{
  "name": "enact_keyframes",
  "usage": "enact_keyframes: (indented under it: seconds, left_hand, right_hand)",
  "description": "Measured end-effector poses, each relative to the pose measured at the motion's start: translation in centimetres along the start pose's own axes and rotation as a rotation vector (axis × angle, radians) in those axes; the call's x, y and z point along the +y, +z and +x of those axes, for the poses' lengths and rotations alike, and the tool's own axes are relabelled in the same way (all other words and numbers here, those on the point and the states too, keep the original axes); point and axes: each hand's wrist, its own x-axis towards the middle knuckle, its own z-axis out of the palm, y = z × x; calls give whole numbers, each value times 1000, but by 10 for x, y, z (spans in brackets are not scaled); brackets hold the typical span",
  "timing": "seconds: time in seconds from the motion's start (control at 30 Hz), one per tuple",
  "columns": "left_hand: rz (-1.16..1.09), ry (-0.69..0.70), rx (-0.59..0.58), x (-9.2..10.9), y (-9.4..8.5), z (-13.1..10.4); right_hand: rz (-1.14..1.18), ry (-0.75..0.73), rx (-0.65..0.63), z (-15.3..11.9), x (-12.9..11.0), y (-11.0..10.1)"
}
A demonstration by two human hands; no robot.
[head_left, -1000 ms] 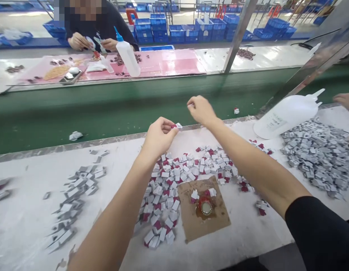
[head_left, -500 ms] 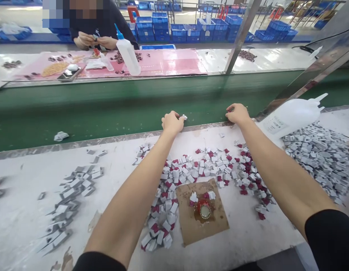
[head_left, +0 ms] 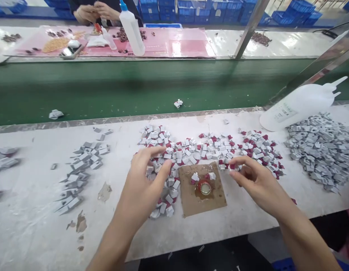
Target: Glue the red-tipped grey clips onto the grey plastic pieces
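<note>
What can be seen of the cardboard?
The cardboard is brown, roughly square, lying flat and slightly turned on the white table, between left hand and right hand, touching neither. Dark, wet-looking stains surround the bottle cap near its middle; two white-and-maroon pieces rest on it, more crowd its far edge.

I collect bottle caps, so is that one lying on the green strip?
No, the bottle cap sits on the brown cardboard square.

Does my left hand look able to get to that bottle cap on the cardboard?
Probably yes. Your left hand is open near the cardboard, and only low, loose pieces seem to lie between it and the bottle cap.
</note>
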Motion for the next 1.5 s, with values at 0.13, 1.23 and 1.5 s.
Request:
enact_keyframes:
  seconds: [0.13,1.23,1.5]
  left_hand:
    - [-14,-116,95,-26,-1,-53]
    - [485,43,32,-30,5,41]
    - [528,-42,18,-27,4,67]
  right_hand:
    - [131,74,108,-14,18,16]
    - [-270,-67,406,-25,30,28]
    - [-212,-124,376,-18,36,32]
